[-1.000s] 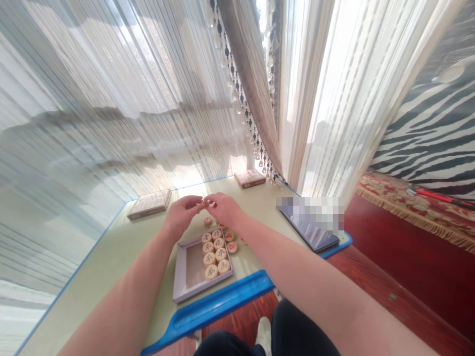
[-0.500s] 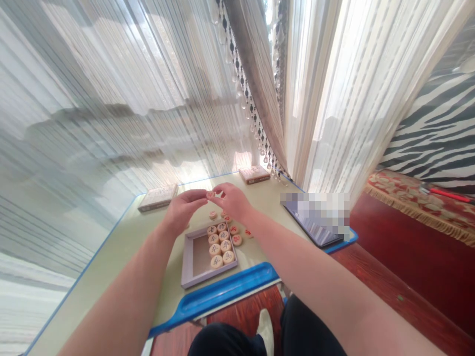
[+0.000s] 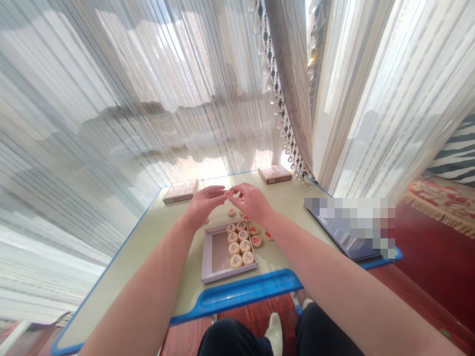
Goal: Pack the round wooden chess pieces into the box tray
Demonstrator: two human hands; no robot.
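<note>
Above the far part of the table, my left hand (image 3: 206,205) and my right hand (image 3: 252,201) meet with fingertips pinched around a round Chinese chess piece (image 3: 229,194) with red marking. Below them lies a shallow grey box (image 3: 207,258). Its right half holds two columns of pale wooden pieces with dark characters, such as one front-right piece (image 3: 248,258); its left half shows bare bottom. Red-marked pieces lie loose on the table, among them one near the box's right wall (image 3: 256,241) and one behind the box (image 3: 231,212). My right forearm partly covers others.
The pale green folding table (image 3: 156,247) has a blue edge and a blue front tray (image 3: 248,292). Two flat boxes, one at the left (image 3: 181,191) and one at the right (image 3: 275,173), lie toward the back. A dark tablet (image 3: 336,232) rests at the right, partly blurred. Curtains hang behind.
The view has shifted, so table and hands appear further right. Both hands still hold the red-marked piece, its face now showing more clearly. The pieces in the box look the same.
</note>
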